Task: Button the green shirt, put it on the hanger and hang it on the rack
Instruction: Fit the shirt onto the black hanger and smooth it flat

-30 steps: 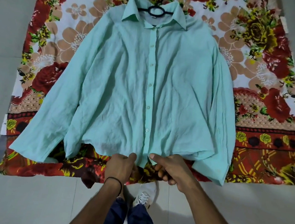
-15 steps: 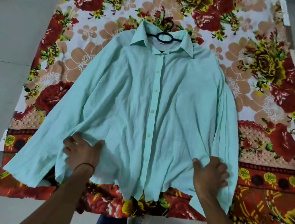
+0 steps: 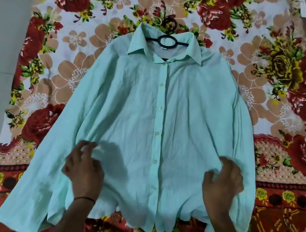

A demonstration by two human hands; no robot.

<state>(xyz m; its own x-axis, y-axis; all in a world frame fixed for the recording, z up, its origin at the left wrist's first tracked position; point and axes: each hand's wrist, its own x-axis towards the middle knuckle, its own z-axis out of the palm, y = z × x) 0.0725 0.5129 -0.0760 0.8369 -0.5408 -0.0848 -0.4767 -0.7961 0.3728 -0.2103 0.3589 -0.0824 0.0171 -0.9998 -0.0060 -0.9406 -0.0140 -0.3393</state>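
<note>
Head view: the green shirt lies flat in the middle of the flowery sheet on the floor. Its collar points to 12 o'clock and its hem to 6. The black hanger sits inside the collar, with its arms hidden under the cloth. At 7 o'clock the left grip is blurred, so I cannot tell its hold. At 5 o'clock the right grip curls into bunched cloth.
</note>
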